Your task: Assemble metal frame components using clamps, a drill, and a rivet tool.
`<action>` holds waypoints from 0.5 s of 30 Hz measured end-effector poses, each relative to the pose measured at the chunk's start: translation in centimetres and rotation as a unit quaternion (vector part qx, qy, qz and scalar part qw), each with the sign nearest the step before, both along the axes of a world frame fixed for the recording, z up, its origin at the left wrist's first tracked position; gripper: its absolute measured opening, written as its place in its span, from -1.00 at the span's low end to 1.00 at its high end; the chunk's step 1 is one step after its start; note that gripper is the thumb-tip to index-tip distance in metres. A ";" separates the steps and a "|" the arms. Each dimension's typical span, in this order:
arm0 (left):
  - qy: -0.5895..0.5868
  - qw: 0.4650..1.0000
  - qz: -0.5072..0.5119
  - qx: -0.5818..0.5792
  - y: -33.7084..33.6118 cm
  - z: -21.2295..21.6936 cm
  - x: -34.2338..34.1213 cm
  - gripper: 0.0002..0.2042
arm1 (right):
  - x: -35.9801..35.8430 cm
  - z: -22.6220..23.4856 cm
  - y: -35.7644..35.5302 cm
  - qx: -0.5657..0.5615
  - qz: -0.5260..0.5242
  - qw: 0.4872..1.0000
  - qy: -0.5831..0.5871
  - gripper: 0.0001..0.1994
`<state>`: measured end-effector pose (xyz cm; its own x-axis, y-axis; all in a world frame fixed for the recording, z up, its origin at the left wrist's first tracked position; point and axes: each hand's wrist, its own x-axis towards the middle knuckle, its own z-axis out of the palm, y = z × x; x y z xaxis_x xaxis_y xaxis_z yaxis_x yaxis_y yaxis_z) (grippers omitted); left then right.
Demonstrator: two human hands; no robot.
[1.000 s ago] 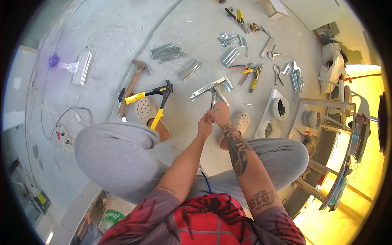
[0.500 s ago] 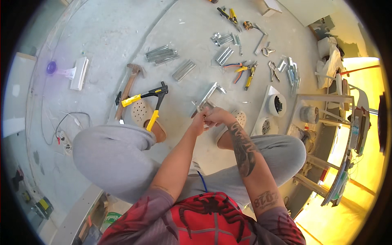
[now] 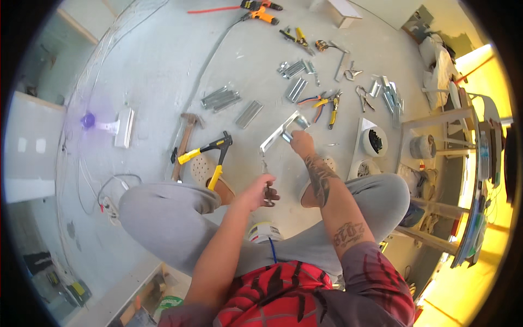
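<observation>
Your right hand grasps the metal channel at twelve o'clock, presumably steadying it; your left hand grasps a tool.

We've our L hand round a small silver tool, too blurred to ID, & our R hand gripping a silver metal profile. Ylw/blk hand tool lies beside a wood-handled hammer, to our L; pliers & short metal pcs lie fwd.
</observation>
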<state>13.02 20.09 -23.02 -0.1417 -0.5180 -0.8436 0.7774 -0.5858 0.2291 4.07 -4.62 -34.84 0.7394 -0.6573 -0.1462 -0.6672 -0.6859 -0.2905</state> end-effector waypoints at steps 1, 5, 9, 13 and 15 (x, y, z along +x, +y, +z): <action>-0.010 1.000 -0.016 0.002 0.5 1.4 0.0 -0.69 | 0.6 1.6 -1.0 0.000 -0.015 1.000 -0.013 -0.80; -0.380 0.908 0.005 -0.176 1.5 8.0 2.2 -0.72 | 3.4 11.0 -4.1 -0.054 -0.034 0.987 -0.145 -0.75; -0.492 0.840 0.079 -0.214 -0.9 13.7 8.9 -0.63 | 2.8 21.9 -3.2 -0.002 0.091 0.993 -0.081 -0.67; -0.421 0.851 0.021 -0.314 -3.7 16.2 10.7 -0.45 | 1.4 28.5 2.0 -0.016 0.162 0.961 -0.222 -0.58; -0.382 0.860 -0.023 -0.336 -4.1 16.6 9.9 -0.45 | 0.1 30.1 3.7 0.009 0.163 0.958 -0.236 -0.54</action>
<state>22.92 16.03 -6.42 0.2878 -0.9339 -0.2120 0.2279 -0.1483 0.9623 4.16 -0.92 -4.75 0.8918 -0.3803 0.2451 -0.2095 -0.8273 -0.5213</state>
